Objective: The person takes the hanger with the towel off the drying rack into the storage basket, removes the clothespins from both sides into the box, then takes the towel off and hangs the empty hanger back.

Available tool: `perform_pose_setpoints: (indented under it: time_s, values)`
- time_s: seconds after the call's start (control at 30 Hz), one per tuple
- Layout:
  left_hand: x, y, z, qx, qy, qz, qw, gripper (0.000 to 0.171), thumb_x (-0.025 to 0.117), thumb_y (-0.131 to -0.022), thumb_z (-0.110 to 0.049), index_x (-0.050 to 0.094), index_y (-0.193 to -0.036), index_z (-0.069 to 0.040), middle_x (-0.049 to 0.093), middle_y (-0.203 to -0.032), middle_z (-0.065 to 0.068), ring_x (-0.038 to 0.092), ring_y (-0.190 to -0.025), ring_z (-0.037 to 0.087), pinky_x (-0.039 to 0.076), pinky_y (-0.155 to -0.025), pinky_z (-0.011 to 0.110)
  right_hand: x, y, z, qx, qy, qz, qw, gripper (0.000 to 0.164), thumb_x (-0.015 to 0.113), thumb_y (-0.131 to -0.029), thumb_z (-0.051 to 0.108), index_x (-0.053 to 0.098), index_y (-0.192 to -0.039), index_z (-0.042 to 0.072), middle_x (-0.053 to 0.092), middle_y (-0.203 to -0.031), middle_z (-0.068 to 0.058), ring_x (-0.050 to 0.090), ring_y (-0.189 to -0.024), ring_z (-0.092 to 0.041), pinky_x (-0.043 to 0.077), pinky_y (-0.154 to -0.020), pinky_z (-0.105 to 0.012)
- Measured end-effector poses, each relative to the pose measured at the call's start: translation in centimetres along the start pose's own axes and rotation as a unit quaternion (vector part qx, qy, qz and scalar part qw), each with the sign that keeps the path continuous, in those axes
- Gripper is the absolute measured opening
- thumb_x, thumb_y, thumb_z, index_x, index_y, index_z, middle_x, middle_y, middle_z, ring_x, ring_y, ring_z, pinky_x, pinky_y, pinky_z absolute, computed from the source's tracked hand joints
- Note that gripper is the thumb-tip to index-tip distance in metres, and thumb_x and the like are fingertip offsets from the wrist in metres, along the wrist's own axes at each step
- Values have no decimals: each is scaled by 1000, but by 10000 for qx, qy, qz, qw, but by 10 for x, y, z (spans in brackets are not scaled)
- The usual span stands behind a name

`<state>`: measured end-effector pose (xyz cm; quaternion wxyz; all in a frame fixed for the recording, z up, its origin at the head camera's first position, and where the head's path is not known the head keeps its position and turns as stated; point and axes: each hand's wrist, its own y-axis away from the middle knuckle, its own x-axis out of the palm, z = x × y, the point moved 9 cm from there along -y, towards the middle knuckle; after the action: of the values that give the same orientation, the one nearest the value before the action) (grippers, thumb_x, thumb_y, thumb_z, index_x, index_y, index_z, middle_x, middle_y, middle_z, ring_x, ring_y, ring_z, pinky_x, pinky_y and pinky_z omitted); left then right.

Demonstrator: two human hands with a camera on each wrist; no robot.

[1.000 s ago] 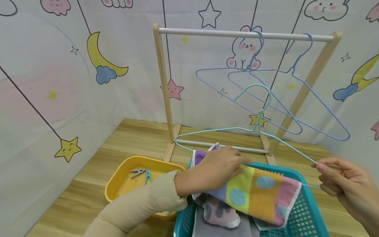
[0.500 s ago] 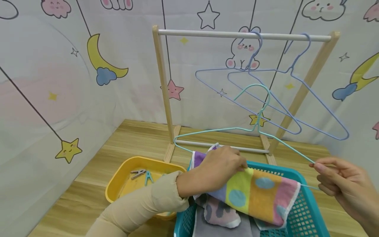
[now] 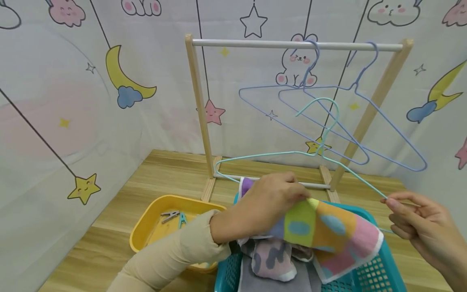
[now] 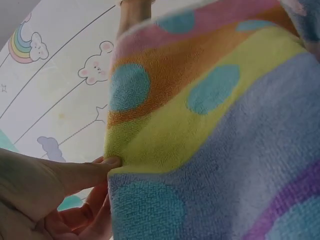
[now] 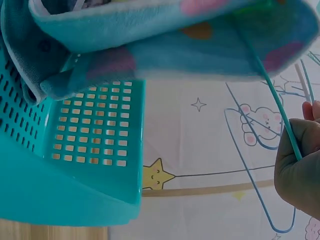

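Observation:
My left hand (image 3: pixel 264 202) pinches the edge of a striped, dotted towel (image 3: pixel 332 227) between thumb and fingers. The left wrist view shows the thumb on the towel's yellow stripe (image 4: pixel 165 135). A mint-green wire hanger (image 3: pixel 262 155) stands above the basket, its bottom bar running in behind the towel. At the hanger's right corner, my right hand (image 3: pixel 425 227) grips the wire. In the right wrist view the towel's bluish reverse side (image 5: pixel 165 55) hangs across the wire. Beneath it, a teal basket (image 3: pixel 392 263) holds a pink-and-grey patterned cloth (image 3: pixel 273 259) and a grey cloth (image 3: pixel 255 280).
Behind the basket stands a rack with a white top rail (image 3: pixel 248 43) and wooden posts (image 3: pixel 198 105). Two blue hangers (image 3: pixel 392 125) hang from the rail. On the left a yellow tray (image 3: pixel 146 219) holds several clothespins, including a grey clothespin (image 3: pixel 170 217).
My left hand has pulled the towel's edge up, and its right part has swung and tilted. The hanger has risen slightly, its hook shifting right. The right hand keeps its grip.

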<state>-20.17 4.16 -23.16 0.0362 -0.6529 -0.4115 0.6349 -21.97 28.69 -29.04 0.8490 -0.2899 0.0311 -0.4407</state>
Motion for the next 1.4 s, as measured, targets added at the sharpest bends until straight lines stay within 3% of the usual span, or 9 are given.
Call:
perform_pose_setpoints:
  time_s: [0.17, 0.33, 0.57, 0.73, 0.83, 0.93, 1.17, 1.4]
  values:
    - [-14, -3, 0, -93, 373, -327, 9987, 12, 68, -96, -9, 77, -104, -11, 63, -88, -1, 54, -72, 9, 41, -66, 13, -2, 1, -1, 28, 6, -62, 10000, 46, 15, -99, -22, 56, -121, -17, 22, -62, -5, 15, -49, -14, 13, -39, -23]
    - [-30, -4, -3, 27, 657, -697, 9954, 13, 68, -95, -4, 77, -103, -8, 64, -90, 0, 58, -76, 10, 44, -70, 12, -6, 2, -5, 62, 33, -158, 9999, 45, 16, -100, -22, 57, -120, -17, 22, -62, -5, 15, -48, -14, 13, -39, -24]
    - [-49, -5, -2, 107, 1088, -1281, 9857, 12, 71, -92, -1, 77, -102, -5, 67, -92, 1, 58, -76, 7, 46, -68, 10, -13, 7, -10, 293, 663, -416, 9965, 49, 20, -102, -18, 62, -123, -5, 25, -67, -5, 15, -50, -15, 11, -41, -26]
    - [-64, -3, -1, 178, 1418, -1684, 9753, 15, 70, -92, 0, 77, -104, -5, 65, -92, 2, 59, -81, 4, 49, -72, 11, -18, 10, -15, 268, 439, -389, 9979, 49, 19, -101, -20, 61, -124, -7, 44, -71, -2, 16, -50, -16, 11, -41, -26]
    - [-73, -2, -1, 269, 1596, -1929, 9678, 16, 69, -92, 3, 76, -105, -3, 65, -91, 4, 62, -84, 4, 52, -77, 14, -21, 12, -17, 272, 278, -373, 9985, 48, 19, -101, -20, 59, -125, -10, 60, -85, -3, 15, -50, -16, 11, -41, -27]
    - [-82, 0, 0, 304, 1712, -2127, 9615, 16, 68, -92, 4, 76, -106, -1, 65, -91, 5, 63, -85, 5, 54, -78, 17, -25, 14, -19, 371, 269, -492, 9977, 47, 21, -101, -20, 60, -124, -9, 66, -92, -5, 15, -50, -17, 11, -42, -28]
    - [-89, 1, 1, 289, 1911, -2231, 9554, 16, 66, -94, 2, 75, -107, 0, 67, -92, 6, 63, -88, 7, 55, -75, 19, -30, 17, -19, 561, 759, -754, 9927, 45, 24, -101, -20, 62, -121, -7, 55, -75, 0, 15, -49, -19, 11, -42, -31]
    - [-100, 3, -2, 383, 2062, -2539, 9442, 15, 66, -93, 4, 75, -106, 2, 67, -92, 8, 64, -88, 9, 57, -74, 23, -32, 16, -13, 604, 1124, -898, 9877, 42, 27, -101, -20, 63, -118, -6, 28, -63, -5, 15, -48, -18, 11, -41, -32]
